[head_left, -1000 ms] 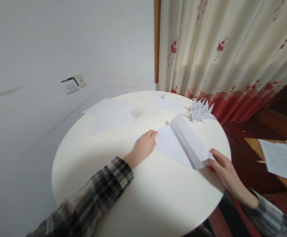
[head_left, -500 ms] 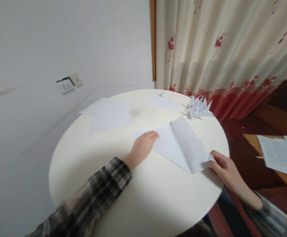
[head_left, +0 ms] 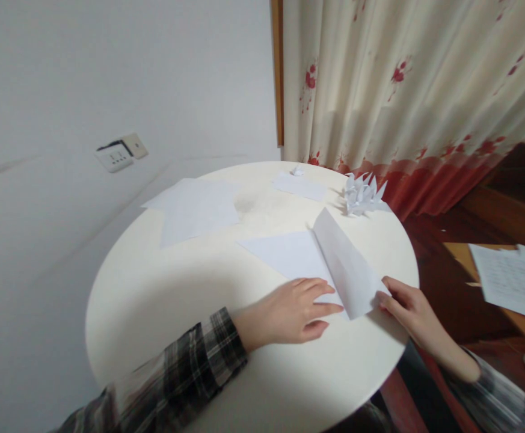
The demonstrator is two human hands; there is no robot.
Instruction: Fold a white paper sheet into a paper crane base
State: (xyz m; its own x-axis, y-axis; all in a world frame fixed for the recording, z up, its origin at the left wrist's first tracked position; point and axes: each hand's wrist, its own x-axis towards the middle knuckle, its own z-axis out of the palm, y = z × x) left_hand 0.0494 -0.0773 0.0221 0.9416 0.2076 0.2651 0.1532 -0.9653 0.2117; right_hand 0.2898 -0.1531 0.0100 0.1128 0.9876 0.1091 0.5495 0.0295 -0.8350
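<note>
A white sheet of paper lies on the round white table, its right part folded up along a crease and standing at a slant. My left hand rests with spread fingers over the sheet's near edge, the fingertips close to the crease. At the raised flap's near right corner, my right hand pinches the paper between thumb and fingers.
More white sheets lie at the table's far left. A smaller paper with a little folded piece sits at the back. Spiky folded paper pieces cluster at the back right. Written papers lie on a lower surface at right.
My left hand has moved right and nearer to me, from the sheet's left part to near the crease, with its fingers now spread. The flap stands slightly steeper; my right hand still pinches its corner.
</note>
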